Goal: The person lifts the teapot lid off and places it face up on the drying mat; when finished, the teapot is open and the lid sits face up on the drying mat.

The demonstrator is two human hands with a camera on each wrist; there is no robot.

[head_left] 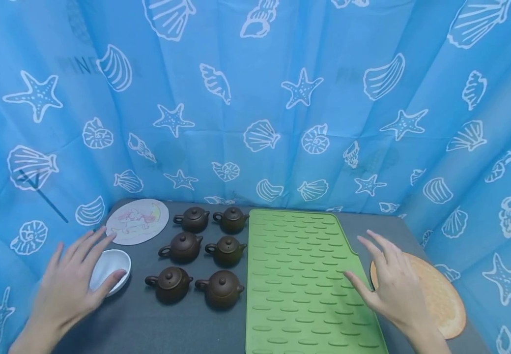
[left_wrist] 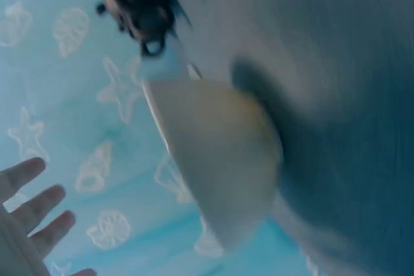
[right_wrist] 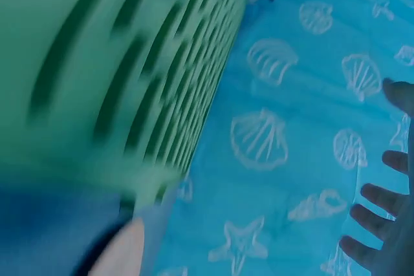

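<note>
My left hand [head_left: 71, 278], fingers spread, hovers over the left part of the table beside a white bowl [head_left: 110, 269], partly covering it from the head camera. The bowl [left_wrist: 213, 153] shows blurred in the left wrist view, apart from the fingers. On the other side, my right hand [head_left: 392, 282] hangs in the air with spread fingers, between a green ridged mat [head_left: 299, 280] and a round tan board [head_left: 443, 302]. Neither hand holds anything. Several small dark brown teapots, one a front teapot [head_left: 222, 290], stand in two columns left of the mat.
A round white mat with a pink drawing [head_left: 138, 222] lies at the back left. The dark grey table [head_left: 167, 329] is bordered by a blue curtain [head_left: 246, 98] with white shells and starfish, behind and along both sides.
</note>
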